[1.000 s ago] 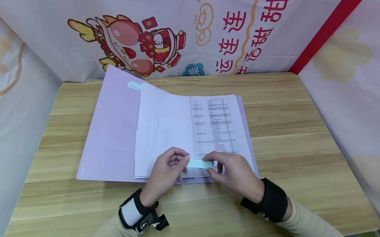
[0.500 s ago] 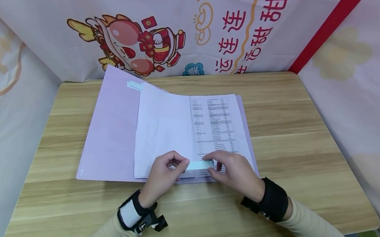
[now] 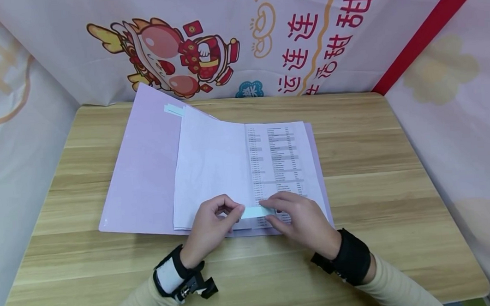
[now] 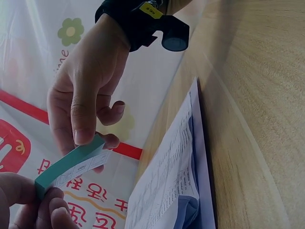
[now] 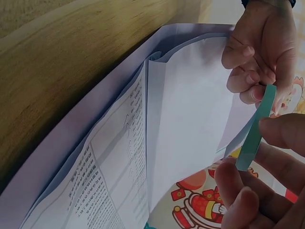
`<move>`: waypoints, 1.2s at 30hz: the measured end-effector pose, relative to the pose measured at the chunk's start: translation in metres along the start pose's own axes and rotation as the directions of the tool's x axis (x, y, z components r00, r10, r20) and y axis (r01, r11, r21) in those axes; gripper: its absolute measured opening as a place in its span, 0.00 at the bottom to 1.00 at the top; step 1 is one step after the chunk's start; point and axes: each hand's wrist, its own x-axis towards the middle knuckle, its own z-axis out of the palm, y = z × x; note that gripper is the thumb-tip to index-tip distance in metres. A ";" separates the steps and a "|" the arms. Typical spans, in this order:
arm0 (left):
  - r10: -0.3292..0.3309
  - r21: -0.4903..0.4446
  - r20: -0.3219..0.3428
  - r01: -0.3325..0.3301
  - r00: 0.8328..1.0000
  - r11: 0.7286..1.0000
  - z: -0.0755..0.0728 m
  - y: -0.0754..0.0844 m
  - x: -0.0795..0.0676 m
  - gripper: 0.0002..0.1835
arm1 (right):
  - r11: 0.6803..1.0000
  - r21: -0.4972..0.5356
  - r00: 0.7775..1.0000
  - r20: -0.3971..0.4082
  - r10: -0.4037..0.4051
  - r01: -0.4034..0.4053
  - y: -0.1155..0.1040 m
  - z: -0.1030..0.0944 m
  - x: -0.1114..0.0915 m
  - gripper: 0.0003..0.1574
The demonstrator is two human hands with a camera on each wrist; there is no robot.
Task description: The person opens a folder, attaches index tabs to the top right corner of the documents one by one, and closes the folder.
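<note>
In the head view we see a narrow, pale-green, paper-like strip [image 3: 254, 212] over the lower part of the spread lilac, plastic-looking folder [image 3: 138, 177]. Our left hand [image 3: 211, 222] and right hand [image 3: 302, 217] pinch its ends.

In the left wrist view, the strip is apart from the folder, a white printed slip [image 4: 86, 167] beneath it.

In the right wrist view, it bows slightly; we judge it light, flexible, easily creased, best held by its ends.

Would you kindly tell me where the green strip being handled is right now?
In the head view, the green strip is just below centre, held between the left hand and the right hand, above the near part of the open lilac folder.
</note>
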 end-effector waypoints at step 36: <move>0.021 0.005 -0.038 -0.021 0.999 1.000 0.004 0.001 0.000 0.07 | 0.999 0.046 0.994 -0.107 0.028 -0.023 -0.003 -0.003 0.000 0.10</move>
